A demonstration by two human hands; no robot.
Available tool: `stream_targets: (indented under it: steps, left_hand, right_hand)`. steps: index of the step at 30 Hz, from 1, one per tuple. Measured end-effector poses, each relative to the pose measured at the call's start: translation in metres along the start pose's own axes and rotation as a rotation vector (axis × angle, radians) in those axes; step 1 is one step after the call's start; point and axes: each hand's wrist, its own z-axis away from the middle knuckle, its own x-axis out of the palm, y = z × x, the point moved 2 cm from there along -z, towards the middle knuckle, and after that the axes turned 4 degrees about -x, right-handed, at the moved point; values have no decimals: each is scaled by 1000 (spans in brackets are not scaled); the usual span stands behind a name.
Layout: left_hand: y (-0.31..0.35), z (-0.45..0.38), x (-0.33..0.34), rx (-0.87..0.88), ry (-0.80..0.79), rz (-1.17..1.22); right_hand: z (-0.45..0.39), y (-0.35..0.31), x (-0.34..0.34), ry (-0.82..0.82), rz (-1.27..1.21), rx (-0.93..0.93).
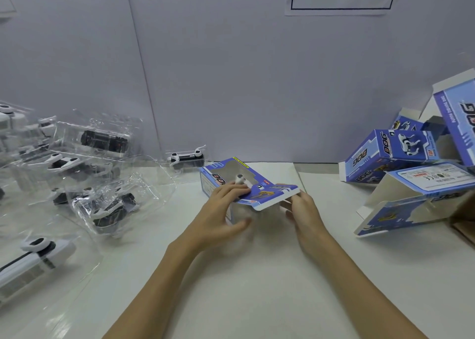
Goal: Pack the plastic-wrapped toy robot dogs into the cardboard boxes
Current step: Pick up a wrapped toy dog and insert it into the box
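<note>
Here, a blue box is steadied on the desk with its open end turned toward the person, presumably so that a dog can be slid in from the near side. The left hand is laid over the box's top by the window cut-out, fingers curled on the card and thumb spread below, which seems meant to keep the box from sliding. The right hand is held at the end flap, fingertips pinching its edge, so that the flap is kept lifted clear of the mouth. A white and grey part can be seen through the window, so a dog is judged to be already inside; the area under the flap is blurred and how far in it sits cannot be told. The remaining wrapped dogs are kept in a loose heap to the left, one apart against the wall, and the empty boxes are piled to the right, so that supply and packaging are each within reach of the nearer hand. Closing the flap is judged the next step
</note>
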Motion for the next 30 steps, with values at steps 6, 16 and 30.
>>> stream_targets:
  steps: [6, 16, 30]
  left_hand:
    - [-8, -1, 0, -52, 204, 79]
    - [13, 0, -4, -44, 222, 374]
    - [39, -8, -22, -88, 302, 689]
  right_hand:
    - [0, 13, -4, -100, 150, -87]
    - [3, 1, -3, 149, 216, -381]
    - [41, -54, 16, -83, 83, -624]
